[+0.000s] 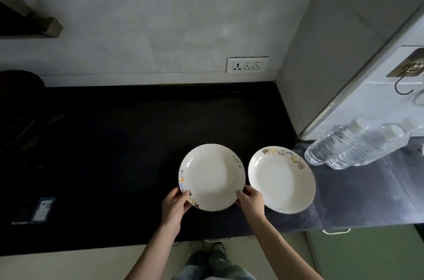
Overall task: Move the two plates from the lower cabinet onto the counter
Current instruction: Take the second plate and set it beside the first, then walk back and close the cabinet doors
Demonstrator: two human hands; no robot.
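Two white plates with small cartoon pictures on their rims lie side by side on the dark counter [128, 165]. The left plate [212, 176] is gripped at its near rim on both sides: my left hand [175, 205] holds the lower left edge, my right hand [251, 200] the lower right edge. The right plate [282, 180] rests flat on the counter just beside it, its near left rim partly hidden by my right hand. The two rims almost touch.
Several clear water bottles [351, 146] lie on the counter to the right of the plates. A wall socket [247, 64] sits on the tiled wall behind. A small dark box [36, 209] lies near the front left. A dark pan [18, 105] stands at far left.
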